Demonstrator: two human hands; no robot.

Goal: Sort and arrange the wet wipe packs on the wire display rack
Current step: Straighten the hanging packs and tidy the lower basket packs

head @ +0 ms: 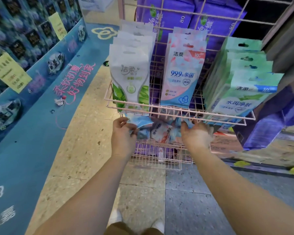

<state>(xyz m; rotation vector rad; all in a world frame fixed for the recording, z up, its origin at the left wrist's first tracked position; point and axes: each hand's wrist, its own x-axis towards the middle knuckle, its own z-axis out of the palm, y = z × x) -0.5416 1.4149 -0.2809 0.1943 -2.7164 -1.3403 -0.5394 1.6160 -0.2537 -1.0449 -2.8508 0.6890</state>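
A pink wire display rack [176, 114] holds three hanging rows of wet wipe packs: white-and-green packs [130, 72] on the left, pink-and-blue packs [182, 73] in the middle, green-and-blue packs [241, 92] on the right. Below the upper shelf rim, loose pink-and-blue packs [159, 131] lie jumbled on a lower wire shelf. My left hand [124, 131] grips a blue pack [141, 122] at the left of that pile. My right hand [196, 133] reaches under the rim, its fingers curled round a pack at the right of the pile.
Purple cartons [176, 19] stand behind the rack and another purple box [268, 122] at the right. A blue floor display [41, 102] with boxed goods and yellow price tags [10, 72] runs along the left. My shoes [115, 217] stand on speckled floor tiles below.
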